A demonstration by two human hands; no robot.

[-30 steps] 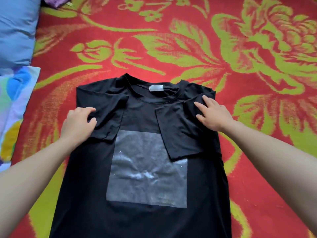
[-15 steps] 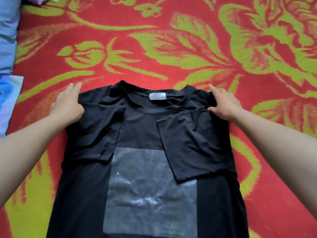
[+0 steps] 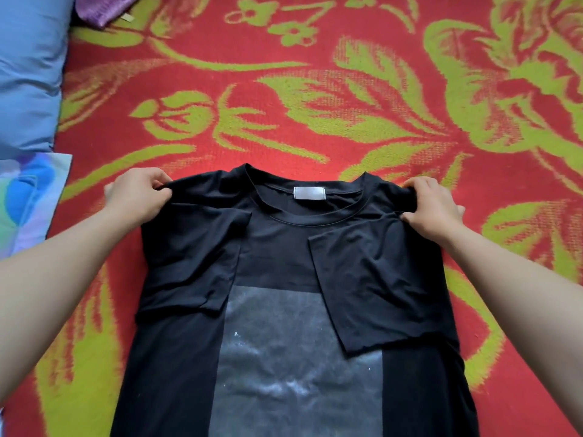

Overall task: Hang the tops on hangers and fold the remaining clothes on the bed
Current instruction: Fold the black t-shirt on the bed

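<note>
A black T-shirt (image 3: pixel 277 247) with a grey square print and a white neck label lies face up on the red and green bedspread (image 3: pixel 315 105). Both sleeves are folded inward over the chest. My left hand (image 3: pixel 138 197) pinches the shirt's left shoulder, fingers curled round the fabric. At the other shoulder my right hand (image 3: pixel 432 206) grips the cloth the same way. Both shoulder corners are bunched and slightly lifted. The shirt's lower hem runs out of view at the bottom.
A blue pillow (image 3: pixel 28 70) lies at the far left, with a multicoloured cloth (image 3: pixel 28 197) just below it. A purple garment (image 3: pixel 101 7) shows at the top left edge. The bedspread stretches beyond the shirt and to its right.
My hands went from resting on the folded sleeves to the shoulder corners, then curled and took hold of the fabric there. The shoulders are now gathered and raised a little.
</note>
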